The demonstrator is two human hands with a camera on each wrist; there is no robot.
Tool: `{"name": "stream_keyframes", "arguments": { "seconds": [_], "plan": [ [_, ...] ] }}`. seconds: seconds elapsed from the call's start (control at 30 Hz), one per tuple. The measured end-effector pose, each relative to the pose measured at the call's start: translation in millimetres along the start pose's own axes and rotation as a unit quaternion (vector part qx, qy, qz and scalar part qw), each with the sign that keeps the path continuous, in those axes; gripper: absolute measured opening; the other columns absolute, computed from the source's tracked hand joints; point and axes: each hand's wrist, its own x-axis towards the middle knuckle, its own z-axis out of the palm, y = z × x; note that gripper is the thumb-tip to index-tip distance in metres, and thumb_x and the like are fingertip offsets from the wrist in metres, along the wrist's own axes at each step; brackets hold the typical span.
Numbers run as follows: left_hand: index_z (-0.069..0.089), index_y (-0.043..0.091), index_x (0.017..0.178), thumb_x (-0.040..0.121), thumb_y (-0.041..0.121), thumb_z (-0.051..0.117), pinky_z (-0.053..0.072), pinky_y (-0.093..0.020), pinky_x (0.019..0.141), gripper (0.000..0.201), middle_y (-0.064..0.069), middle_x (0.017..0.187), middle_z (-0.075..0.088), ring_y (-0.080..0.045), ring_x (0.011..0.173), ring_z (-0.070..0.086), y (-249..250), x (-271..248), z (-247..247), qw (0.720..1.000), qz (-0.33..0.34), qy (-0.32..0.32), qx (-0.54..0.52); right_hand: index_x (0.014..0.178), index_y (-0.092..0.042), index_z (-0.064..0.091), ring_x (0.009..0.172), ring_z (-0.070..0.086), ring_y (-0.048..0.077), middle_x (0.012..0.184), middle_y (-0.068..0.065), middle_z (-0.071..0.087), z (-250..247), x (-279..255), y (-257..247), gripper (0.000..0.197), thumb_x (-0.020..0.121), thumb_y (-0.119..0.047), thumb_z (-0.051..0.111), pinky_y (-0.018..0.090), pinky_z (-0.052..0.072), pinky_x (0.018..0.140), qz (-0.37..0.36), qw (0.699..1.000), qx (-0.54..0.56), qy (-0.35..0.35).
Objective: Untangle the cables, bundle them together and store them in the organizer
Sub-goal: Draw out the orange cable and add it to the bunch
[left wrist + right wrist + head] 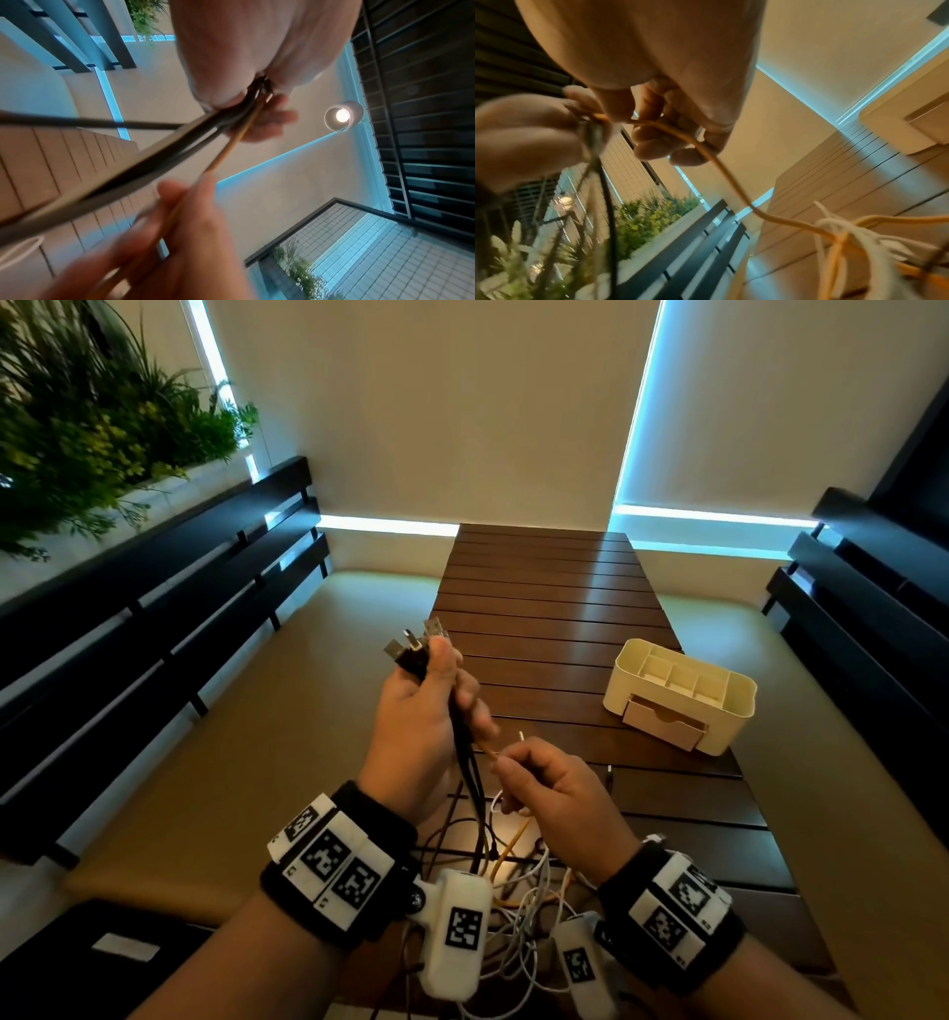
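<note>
My left hand (436, 706) is raised over the table's left edge and grips a bunch of black cables (464, 752); their metal plugs (416, 642) stick up above the fist. An orange cable (485, 747) runs from that fist down to my right hand (534, 780), which pinches it just below. In the right wrist view the orange cable (721, 172) passes through the curled fingers (659, 142) toward a knot of white cables (847, 233). A tangle of white, orange and dark cables (518, 880) lies on the table under both wrists. The cream organizer (680, 693) stands at the right.
The organizer has several open compartments on top and a small drawer (662, 721) in front. The dark slatted table (554, 588) stretches away ahead. Black benches (169, 608) flank both sides, with plants (92, 413) at the upper left.
</note>
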Motion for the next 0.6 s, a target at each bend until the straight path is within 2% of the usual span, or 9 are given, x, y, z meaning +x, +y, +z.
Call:
{"name": "stream_keyframes", "arguments": {
  "seconds": [0.07,0.13,0.23,0.3,0.33,0.4,0.43,0.53,0.6],
  "plan": [
    [0.047,0.016,0.085,0.094,0.043,0.047,0.037,-0.024,0.044,0.029,0.005,0.059,0.038,-0.009,0.044,0.035,8,1,-6,1.000,0.007,-0.010,-0.009,0.092,-0.020,0.067,0.068,0.063,0.010,0.075,0.001,0.064,-3,-2,16,0.016,0.099,-0.028,0.056,0.031,0.053,0.069,0.022,1.000,-0.014,-0.006],
    [0.048,0.018,0.080,0.096,0.041,0.050,0.031,-0.023,0.043,0.028,0.004,0.059,0.034,-0.009,0.045,0.029,13,2,-15,0.999,0.017,-0.024,0.014,0.087,-0.026,0.067,0.067,0.060,0.009,0.074,-0.005,0.063,-7,-4,29,0.015,0.096,-0.034,0.058,0.033,0.053,0.070,0.046,0.999,-0.009,0.003],
    [0.052,0.022,0.075,0.092,0.036,0.064,0.031,-0.025,0.045,0.025,0.005,0.057,0.034,-0.012,0.046,0.029,10,-1,-26,0.989,0.032,-0.062,0.133,0.084,-0.030,0.065,0.066,0.058,0.016,0.074,-0.002,0.062,-13,0,25,0.013,0.096,-0.027,0.060,0.039,0.052,0.066,0.037,0.999,-0.013,0.028],
    [0.058,0.012,0.088,0.087,0.031,0.071,0.034,-0.025,0.045,0.023,0.007,0.055,0.041,-0.010,0.045,0.035,4,-3,-26,0.975,0.011,-0.067,0.213,0.084,-0.027,0.064,0.066,0.057,0.026,0.074,0.005,0.060,-19,8,8,0.013,0.096,-0.023,0.061,0.045,0.053,0.063,0.006,0.998,-0.015,0.057],
    [0.061,0.007,0.094,0.086,0.027,0.072,0.037,-0.025,0.045,0.024,0.011,0.054,0.046,-0.007,0.044,0.040,1,-4,-25,0.966,-0.001,-0.068,0.248,0.085,-0.024,0.065,0.066,0.056,0.026,0.074,0.005,0.059,-21,12,-3,0.011,0.096,-0.023,0.062,0.043,0.052,0.062,-0.016,0.998,-0.015,0.066],
    [0.064,0.006,0.099,0.089,0.022,0.070,0.041,-0.024,0.047,0.020,0.013,0.053,0.053,-0.002,0.045,0.047,-3,-5,-21,0.948,-0.011,-0.090,0.306,0.087,-0.022,0.065,0.065,0.055,0.017,0.074,0.001,0.059,-26,21,-22,0.008,0.095,-0.023,0.063,0.034,0.050,0.061,-0.068,0.995,-0.020,0.065],
    [0.065,0.006,0.096,0.091,0.021,0.069,0.041,-0.024,0.047,0.016,0.012,0.053,0.054,-0.003,0.045,0.047,-3,-5,-19,0.940,-0.015,-0.108,0.323,0.087,-0.022,0.065,0.066,0.055,0.015,0.075,-0.002,0.060,-27,24,-30,0.007,0.093,-0.025,0.064,0.032,0.049,0.062,-0.087,0.994,-0.022,0.058],
    [0.063,0.003,0.087,0.095,0.020,0.064,0.040,-0.027,0.047,0.019,0.010,0.052,0.048,-0.008,0.045,0.043,4,-4,-15,0.930,-0.026,-0.135,0.340,0.088,-0.022,0.066,0.070,0.058,0.021,0.079,0.003,0.064,-29,29,-39,0.013,0.089,-0.035,0.066,0.035,0.052,0.064,-0.100,0.993,-0.025,0.054],
    [0.062,0.011,0.078,0.095,0.018,0.063,0.039,-0.031,0.050,0.019,0.010,0.052,0.045,-0.010,0.046,0.041,12,-3,-15,0.925,-0.013,-0.146,0.350,0.089,-0.023,0.067,0.070,0.059,0.023,0.079,0.004,0.063,-29,27,-38,0.011,0.090,-0.034,0.068,0.038,0.053,0.064,-0.099,0.993,-0.021,0.060]
  ]
}}
